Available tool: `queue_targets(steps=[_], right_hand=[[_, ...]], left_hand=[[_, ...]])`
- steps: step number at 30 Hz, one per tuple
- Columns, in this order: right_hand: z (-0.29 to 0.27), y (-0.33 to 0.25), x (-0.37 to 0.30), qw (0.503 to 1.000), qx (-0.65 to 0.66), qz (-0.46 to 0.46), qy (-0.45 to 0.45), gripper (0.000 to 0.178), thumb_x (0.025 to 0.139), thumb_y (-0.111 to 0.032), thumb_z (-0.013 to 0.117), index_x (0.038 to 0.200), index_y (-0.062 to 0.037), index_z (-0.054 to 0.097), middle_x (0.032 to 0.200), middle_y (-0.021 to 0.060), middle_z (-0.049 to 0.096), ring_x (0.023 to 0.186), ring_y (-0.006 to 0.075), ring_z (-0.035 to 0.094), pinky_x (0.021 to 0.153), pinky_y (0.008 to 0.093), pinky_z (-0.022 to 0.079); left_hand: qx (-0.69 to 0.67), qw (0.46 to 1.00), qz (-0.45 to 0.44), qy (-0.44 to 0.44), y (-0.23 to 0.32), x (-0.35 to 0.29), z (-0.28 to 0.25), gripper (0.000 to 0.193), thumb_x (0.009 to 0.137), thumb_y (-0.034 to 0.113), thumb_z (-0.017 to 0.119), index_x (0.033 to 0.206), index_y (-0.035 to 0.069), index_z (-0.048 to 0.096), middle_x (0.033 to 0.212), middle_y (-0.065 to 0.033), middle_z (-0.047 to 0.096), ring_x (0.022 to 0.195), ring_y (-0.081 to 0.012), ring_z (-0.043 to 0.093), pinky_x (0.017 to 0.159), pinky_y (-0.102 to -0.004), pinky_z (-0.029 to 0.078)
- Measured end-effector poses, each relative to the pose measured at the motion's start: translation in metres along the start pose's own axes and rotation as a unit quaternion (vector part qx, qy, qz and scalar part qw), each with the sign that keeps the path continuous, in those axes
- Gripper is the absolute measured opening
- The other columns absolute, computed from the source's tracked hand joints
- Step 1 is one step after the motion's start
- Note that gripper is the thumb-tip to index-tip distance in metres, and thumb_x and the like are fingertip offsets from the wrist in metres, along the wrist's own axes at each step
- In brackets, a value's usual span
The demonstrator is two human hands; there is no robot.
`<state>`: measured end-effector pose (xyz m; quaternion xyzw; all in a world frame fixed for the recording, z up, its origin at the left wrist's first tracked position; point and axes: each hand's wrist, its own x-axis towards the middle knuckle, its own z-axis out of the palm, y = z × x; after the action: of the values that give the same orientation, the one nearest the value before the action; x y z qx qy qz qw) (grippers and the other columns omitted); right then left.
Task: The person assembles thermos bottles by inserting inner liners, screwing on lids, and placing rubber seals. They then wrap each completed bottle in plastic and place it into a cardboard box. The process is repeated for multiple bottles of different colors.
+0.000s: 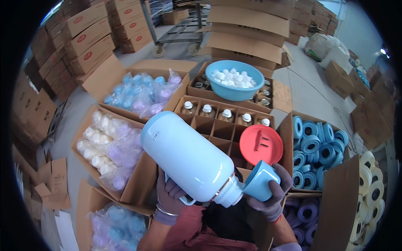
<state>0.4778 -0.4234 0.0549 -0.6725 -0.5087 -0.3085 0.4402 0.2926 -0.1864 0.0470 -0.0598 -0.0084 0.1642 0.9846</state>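
A: So, from the head view, what do the hands hold?

B: The left hand (169,194), gloved, is wrapped under a pale blue flask (186,157), fingers curled round its handle near the lower end. The flask lies tilted, base up and to the left, neck down and to the right, above the person's lap.

A: And the right hand?

B: The right hand (274,196), also gloved, is closed round a blue cup lid (259,180) that sits right at the flask's white neck (231,195). Whether the lid touches the neck fully I cannot tell.

A: What lies around?

B: Just behind the lid a red disc (260,144) rests on a divided carton (217,125), which holds glass liners with white tops in its far row. Beyond it a blue bowl (232,81) of white caps sits on another carton. To the right a box of blue rings (318,146); below it purple rings (305,213), and cream rings (370,184) at the far right. To the left, bags of white parts (102,146) and of blue and purple parts (140,94) fill open boxes.
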Motion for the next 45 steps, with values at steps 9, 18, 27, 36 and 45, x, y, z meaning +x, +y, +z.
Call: queue_targets(steps=[9, 18, 27, 36, 45], right_hand=[[-0.035, -0.033, 0.02, 0.993, 0.086, -0.055, 0.058, 0.079, 0.073, -0.054, 0.081, 0.129, -0.0151, 0.043, 0.129, 0.0207, 0.044, 0.109, 0.0386, 0.057, 0.088, 0.0481, 0.055], [0.035, -0.068, 0.001, 0.456, 0.746, 0.48, -0.071, 0.066, 0.096, -0.058, 0.045, 0.144, -0.0124, 0.039, 0.122, 0.0168, 0.06, 0.092, 0.0319, 0.067, 0.066, 0.0357, 0.059], [0.098, 0.057, 0.048, 0.741, 0.364, 0.469, -0.313, 0.038, 0.096, -0.039, 0.063, 0.115, -0.0063, 0.063, 0.099, 0.0087, 0.07, 0.078, 0.0187, 0.071, 0.068, 0.0315, 0.057], [0.121, 0.295, -0.077, 0.765, -0.286, 0.37, -0.443, 0.042, 0.079, -0.029, 0.067, 0.11, -0.002, 0.067, 0.117, 0.0239, 0.063, 0.106, 0.0368, 0.066, 0.088, 0.0473, 0.055], [0.03, 0.063, 0.076, 0.674, 0.414, 0.537, -0.293, 0.024, 0.091, -0.027, 0.062, 0.094, -0.0035, 0.059, 0.083, 0.0053, 0.059, 0.062, 0.0107, 0.056, 0.051, 0.0274, 0.045]], left_hand=[[-0.061, 0.998, -0.008, -0.014, -0.03, -0.006, 0.022, 0.05, 0.106, 0.047, 0.032, 0.068, 0.017, 0.044, 0.045, 0.01, 0.019, 0.035, -0.0043, 0.017, 0.038, -0.021, 0.018], [-0.497, 0.857, -0.132, -0.013, 0.04, -0.02, 0.016, 0.046, 0.105, 0.048, 0.032, 0.078, 0.017, 0.052, 0.047, 0.0097, 0.027, 0.036, -0.0055, 0.026, 0.037, -0.0211, 0.024], [-0.722, -0.633, -0.248, -0.131, 0.137, -0.029, 0.087, 0.039, 0.102, 0.037, 0.045, 0.088, 0.006, 0.063, 0.061, 0.0039, 0.055, 0.045, -0.0039, 0.047, 0.04, -0.0192, 0.038], [-0.852, -0.51, -0.017, -0.115, 0.078, -0.027, 0.086, 0.04, 0.092, 0.014, 0.062, 0.129, -0.002, 0.063, 0.102, -0.0075, 0.073, 0.089, -0.0086, 0.065, 0.079, -0.0254, 0.053], [-0.91, -0.412, 0.05, -0.008, 0.092, -0.005, 0.093, 0.034, 0.093, 0.017, 0.062, 0.124, 0.006, 0.068, 0.065, -0.0028, 0.064, 0.059, -0.0046, 0.056, 0.059, -0.0241, 0.049]])
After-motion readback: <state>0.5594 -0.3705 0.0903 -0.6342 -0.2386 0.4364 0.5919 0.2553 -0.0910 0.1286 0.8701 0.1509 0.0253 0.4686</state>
